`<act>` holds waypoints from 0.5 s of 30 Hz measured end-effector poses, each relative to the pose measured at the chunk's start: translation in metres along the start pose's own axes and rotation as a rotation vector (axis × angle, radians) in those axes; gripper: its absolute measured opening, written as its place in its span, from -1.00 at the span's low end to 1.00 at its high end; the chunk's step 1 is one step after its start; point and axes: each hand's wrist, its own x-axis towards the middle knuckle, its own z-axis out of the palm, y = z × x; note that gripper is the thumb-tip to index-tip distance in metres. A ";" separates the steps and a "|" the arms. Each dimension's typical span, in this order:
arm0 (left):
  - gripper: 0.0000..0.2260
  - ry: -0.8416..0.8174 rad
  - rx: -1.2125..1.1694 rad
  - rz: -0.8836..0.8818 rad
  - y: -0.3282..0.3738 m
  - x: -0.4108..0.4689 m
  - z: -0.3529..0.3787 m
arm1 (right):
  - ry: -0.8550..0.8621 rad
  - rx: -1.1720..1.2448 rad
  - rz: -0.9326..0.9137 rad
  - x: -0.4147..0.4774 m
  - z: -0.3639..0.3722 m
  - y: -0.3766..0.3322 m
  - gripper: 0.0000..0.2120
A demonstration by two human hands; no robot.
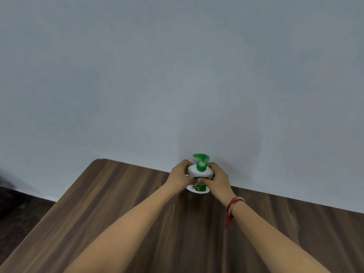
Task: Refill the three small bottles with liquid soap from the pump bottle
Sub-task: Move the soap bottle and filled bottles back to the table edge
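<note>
- The wall (177,75) is the biggest thing I see: plain grey-blue, filling the upper two thirds of the frame.
- The table (118,203) takes the lower part. It has a dark brown wood-grain top with a rounded corner at middle left, and its far edge runs along the wall, dropping toward the right.
- A strip of dark floor (17,209) shows at the lower left, beside the table.
- Two bare forearms come up from the bottom edge and converge just right of centre.
- The pump bottle (199,171) stands upright at the table's far edge, close to the wall, just right of the frame's centre. Its body is white with a green label. Its base looks set on the table top, though I cannot tell for certain that it touches.
- My left hand (180,178) grips the bottle's left side, fingers curled together round the body.
- My right hand (218,179) grips the right side the same way, fingers curled round it and the thumb lying across the front, over the label.
- A red thread wristband (234,203) sits on the right wrist, a loose end hanging below it.
- The green pump head (201,158) rises clear above both hands, with its spout pointing to the left of the frame.
</note>
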 end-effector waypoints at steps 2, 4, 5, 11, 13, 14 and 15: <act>-0.58 0.012 -0.003 0.007 -0.005 0.007 0.001 | 0.016 0.005 -0.003 0.007 0.002 0.006 -0.59; -0.59 0.024 -0.001 0.013 -0.007 0.011 0.001 | 0.009 -0.005 -0.009 0.013 0.004 0.010 -0.58; -0.59 0.027 0.002 0.012 -0.008 0.012 0.001 | 0.005 -0.007 -0.007 0.015 0.004 0.012 -0.57; -0.59 0.024 -0.027 0.016 -0.009 0.014 0.002 | -0.007 0.014 0.012 0.018 0.004 0.012 -0.57; -0.59 0.029 -0.038 0.017 -0.009 0.013 0.002 | -0.006 0.016 0.018 0.018 0.004 0.013 -0.56; -0.59 0.032 -0.044 0.017 -0.009 0.013 0.003 | -0.004 0.014 0.018 0.017 0.004 0.013 -0.56; -0.59 0.035 -0.049 0.016 -0.009 0.013 0.004 | 0.000 0.009 0.016 0.017 0.004 0.012 -0.56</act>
